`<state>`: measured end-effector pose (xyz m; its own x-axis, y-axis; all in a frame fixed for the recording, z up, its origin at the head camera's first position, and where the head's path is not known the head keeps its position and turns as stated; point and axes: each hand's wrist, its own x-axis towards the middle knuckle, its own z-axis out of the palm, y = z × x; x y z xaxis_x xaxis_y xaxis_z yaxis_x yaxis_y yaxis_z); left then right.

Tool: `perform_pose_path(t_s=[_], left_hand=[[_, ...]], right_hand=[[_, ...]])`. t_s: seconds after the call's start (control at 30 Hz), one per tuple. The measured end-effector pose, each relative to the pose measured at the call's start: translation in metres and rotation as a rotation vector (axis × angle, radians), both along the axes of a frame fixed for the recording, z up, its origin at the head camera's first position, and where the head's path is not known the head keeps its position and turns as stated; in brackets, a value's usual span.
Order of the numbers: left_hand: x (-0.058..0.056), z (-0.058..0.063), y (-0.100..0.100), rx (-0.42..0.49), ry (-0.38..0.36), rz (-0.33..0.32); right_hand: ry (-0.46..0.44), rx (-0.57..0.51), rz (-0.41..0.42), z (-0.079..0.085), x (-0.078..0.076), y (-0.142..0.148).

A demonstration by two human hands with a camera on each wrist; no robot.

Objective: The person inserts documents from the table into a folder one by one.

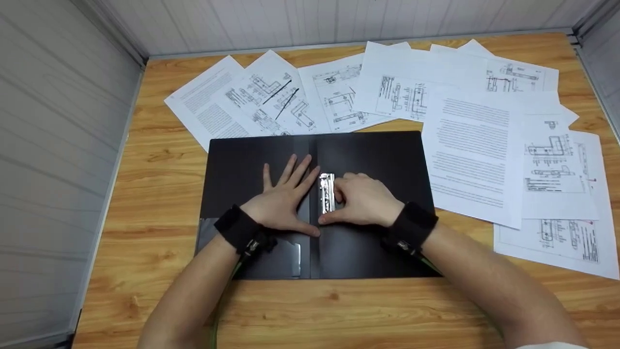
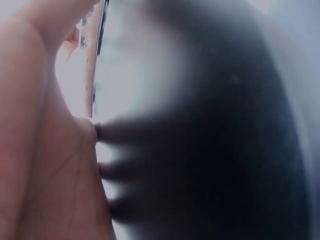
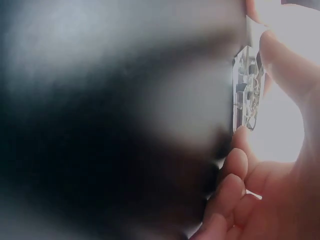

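A black folder [image 1: 375, 252] lies spread flat on the table, with a shiny metal clip [image 1: 327, 193] fixed beside its spine. My left hand [image 1: 282, 201] rests palm down on the folder's left half, fingers spread, with the index fingertip and thumb reaching the spine. From the right, my right hand [image 1: 365, 199] holds the clip, its thumb at the near end and its curled index finger along the right edge. The right wrist view shows the metal clip [image 3: 247, 90] between thumb and fingers. Much of the folder is blurred in both wrist views.
Printed sheets with text and line drawings fan out behind the folder, among them a drawing sheet [image 1: 271, 97]. To the right, a text page [image 1: 472, 160] overlaps more sheets. The wooden table [image 1: 339, 310] meets a pale wall [image 1: 310, 24] at the back.
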<state>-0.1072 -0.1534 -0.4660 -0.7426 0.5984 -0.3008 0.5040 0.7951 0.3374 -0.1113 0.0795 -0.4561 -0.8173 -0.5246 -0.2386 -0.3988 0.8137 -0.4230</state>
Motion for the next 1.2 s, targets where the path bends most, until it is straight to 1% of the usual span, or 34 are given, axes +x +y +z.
perform_pose_path(t_s=[0.3, 0.5, 0.83, 1.07, 1.2], left_hand=[[-0.0003, 0.0010, 0.0012, -0.005, -0.006, 0.011], [-0.0005, -0.0012, 0.0006, -0.004, -0.003, 0.012], [-0.0005, -0.0033, 0.0006, 0.014, -0.006, 0.013], [-0.0006, -0.0036, 0.0000, 0.015, -0.007, 0.013], [-0.0007, -0.0035, 0.0000, 0.018, -0.009, 0.014]], right_hand=[[-0.001, 0.021, 0.000, 0.0003, 0.0005, -0.0022], [-0.023, 0.027, -0.002, 0.0014, 0.0007, -0.0037], [-0.021, 0.021, 0.011, 0.0009, 0.0002, -0.0023], [-0.070, 0.002, 0.004, 0.0005, -0.0042, 0.0008], [-0.093, -0.032, 0.044, 0.0021, -0.0085, 0.0049]])
